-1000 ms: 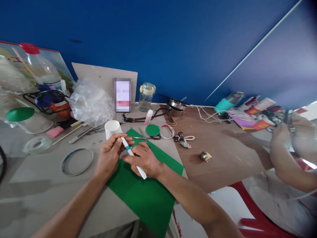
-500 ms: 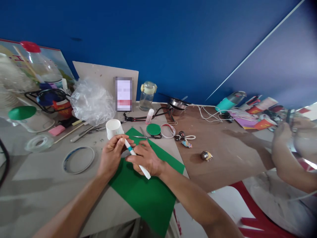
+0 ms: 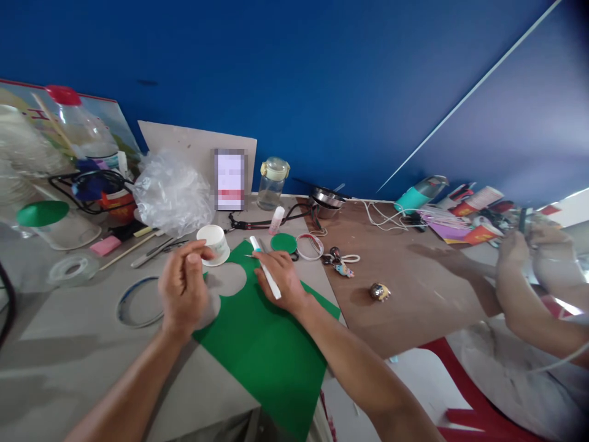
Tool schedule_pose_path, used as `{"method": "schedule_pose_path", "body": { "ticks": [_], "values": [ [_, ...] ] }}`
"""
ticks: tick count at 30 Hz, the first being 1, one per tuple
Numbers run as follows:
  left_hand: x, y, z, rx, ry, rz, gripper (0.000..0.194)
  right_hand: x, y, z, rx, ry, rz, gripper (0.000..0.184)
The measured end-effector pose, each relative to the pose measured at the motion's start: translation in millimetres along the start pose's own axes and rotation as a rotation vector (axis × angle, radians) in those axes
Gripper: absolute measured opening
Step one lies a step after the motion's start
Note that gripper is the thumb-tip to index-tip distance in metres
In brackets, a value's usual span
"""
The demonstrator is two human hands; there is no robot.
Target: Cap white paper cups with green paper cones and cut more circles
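Observation:
My right hand [image 3: 281,277] rests on a green paper sheet [image 3: 269,347] and is closed round a white pen with a teal band [image 3: 265,276], its tip pointing away from me. A round hole [image 3: 229,279] is cut in the sheet's near-left corner. My left hand [image 3: 184,287] hovers just left of that hole, with thumb and forefinger pinched together; what they hold is hidden. A white paper cup [image 3: 213,240] stands just beyond my left hand. Scissors, partly hidden, lie behind my right hand beside a green paper disc [image 3: 283,242].
On the grey table [image 3: 69,325] lie a hoop [image 3: 133,302], a tape roll [image 3: 68,268], a crumpled plastic bag [image 3: 171,191], a glass jar [image 3: 272,182] and a glue stick [image 3: 276,219]. Another person's hands [image 3: 534,245] work at the right over a brown table [image 3: 414,294].
My hands have come apart: the left let go of the pen and drew back to the left, the right carried the pen forward. The round hole in the green sheet now shows.

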State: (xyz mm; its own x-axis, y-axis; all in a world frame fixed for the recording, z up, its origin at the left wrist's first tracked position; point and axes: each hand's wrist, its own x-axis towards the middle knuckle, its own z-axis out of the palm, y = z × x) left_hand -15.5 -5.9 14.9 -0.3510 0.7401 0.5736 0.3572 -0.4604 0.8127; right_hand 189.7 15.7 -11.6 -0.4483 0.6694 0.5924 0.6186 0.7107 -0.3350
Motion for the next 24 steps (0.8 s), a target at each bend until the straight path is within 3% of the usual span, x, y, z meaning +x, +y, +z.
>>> {"method": "schedule_pose_path", "body": {
  "ticks": [2,7,15,20,24],
  "values": [
    [6,-5,-2.0,0.029,0.096,0.014,0.030,1,0,1,-0.035,-0.068,0.054,0.037],
    [16,-25,-7.5,0.103,0.190,-0.038,0.030,4,-9,1,-0.163,-0.259,0.160,0.046],
    [15,-33,-7.7,0.190,0.140,0.021,0.029,38,-23,2,-0.385,-0.539,0.286,0.059],
    [14,-35,-8.1,0.241,0.112,0.043,0.030,52,-18,10,-0.358,-0.520,0.330,0.071],
    [12,-35,-9.5,0.209,0.067,0.079,0.033,44,4,-12,-0.314,-0.315,0.434,0.052]
  ]
}}
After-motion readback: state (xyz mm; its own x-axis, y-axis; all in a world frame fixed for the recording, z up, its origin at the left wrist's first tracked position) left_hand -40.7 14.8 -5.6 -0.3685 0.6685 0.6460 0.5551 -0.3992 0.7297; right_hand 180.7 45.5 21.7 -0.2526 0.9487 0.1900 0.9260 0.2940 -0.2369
